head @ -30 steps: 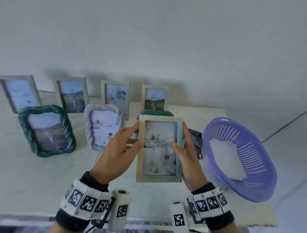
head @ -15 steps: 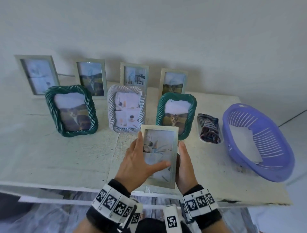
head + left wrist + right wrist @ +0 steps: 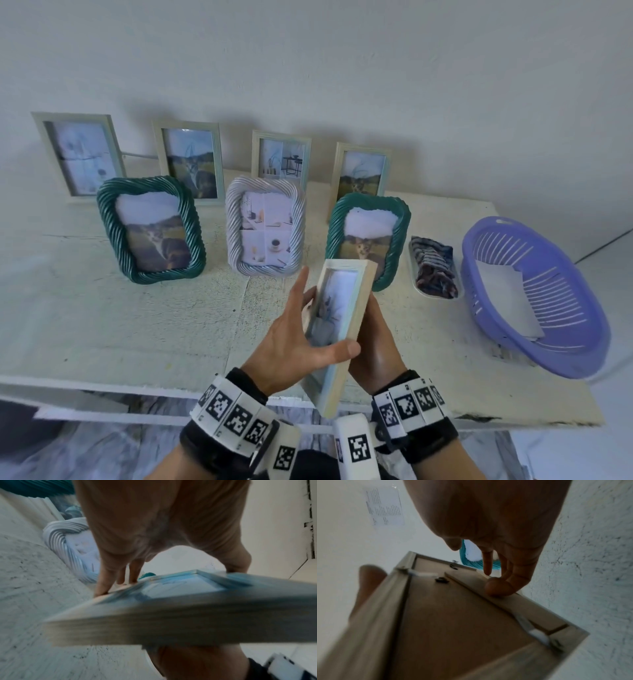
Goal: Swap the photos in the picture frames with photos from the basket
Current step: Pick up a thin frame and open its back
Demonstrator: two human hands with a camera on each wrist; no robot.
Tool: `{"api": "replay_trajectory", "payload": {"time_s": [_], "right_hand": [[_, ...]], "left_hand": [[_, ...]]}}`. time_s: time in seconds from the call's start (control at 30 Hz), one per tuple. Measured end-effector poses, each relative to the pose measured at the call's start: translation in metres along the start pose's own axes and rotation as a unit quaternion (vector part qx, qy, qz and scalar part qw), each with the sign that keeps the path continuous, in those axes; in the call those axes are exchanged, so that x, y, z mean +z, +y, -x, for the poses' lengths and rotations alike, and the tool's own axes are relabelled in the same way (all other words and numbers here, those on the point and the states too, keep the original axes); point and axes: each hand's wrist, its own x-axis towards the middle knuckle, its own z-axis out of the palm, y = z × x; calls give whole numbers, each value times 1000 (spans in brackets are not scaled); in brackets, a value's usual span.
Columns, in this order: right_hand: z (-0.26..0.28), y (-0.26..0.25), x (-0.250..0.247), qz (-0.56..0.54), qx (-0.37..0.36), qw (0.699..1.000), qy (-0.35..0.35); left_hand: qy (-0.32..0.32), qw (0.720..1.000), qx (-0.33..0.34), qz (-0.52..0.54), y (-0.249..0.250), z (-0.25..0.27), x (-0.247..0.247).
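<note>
- Standing mid-picture: seven framed photos (image 3: 263,226); purple basket (image 3: 534,294) at right, on the table (image 3: 102,325).
- Left hand (image 3: 294,346) grips the wooden frame (image 3: 346,329), thumb across its glass.
- Right hand (image 3: 375,346) holds its back, fingertips (image 3: 498,588) curled against the backing.

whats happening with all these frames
A person holds a pale wooden frame in both hands over the table, tilted edge-on. The left hand grips its front; the right hand is behind, thumb on the backing board. Seven other frames stand on the table, and the purple basket holds white paper.
</note>
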Motion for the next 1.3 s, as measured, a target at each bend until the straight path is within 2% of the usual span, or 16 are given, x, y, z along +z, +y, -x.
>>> {"api": "replay_trajectory", "payload": {"time_s": [0.1,0.2,0.3,0.53,0.63,0.8,0.97,1.3], "right_hand": [[-2,-2,-9,24,-9,999,24],[3,-7,-19,118,-57,988,76],[10,-6,-31,201,-90,971,98],[17,16,-56,424,-125,890,114],[16,26,-60,481,-138,857,119],[16,38,-64,559,-202,795,120],[15,39,-62,592,-203,774,96],[12,32,-56,645,-160,745,59]], "left_hand": [[7,998,19,51,-5,2,-10],[51,991,28,120,-17,3,-29],[86,983,4,164,-33,4,-38],[137,987,-79,13,-74,-6,-26],[140,984,-65,-86,-81,-6,-20],[156,975,-53,-149,-81,-6,-15],[140,977,-33,-157,-79,-1,-12],[180,960,-19,-212,-74,-5,-5]]}}
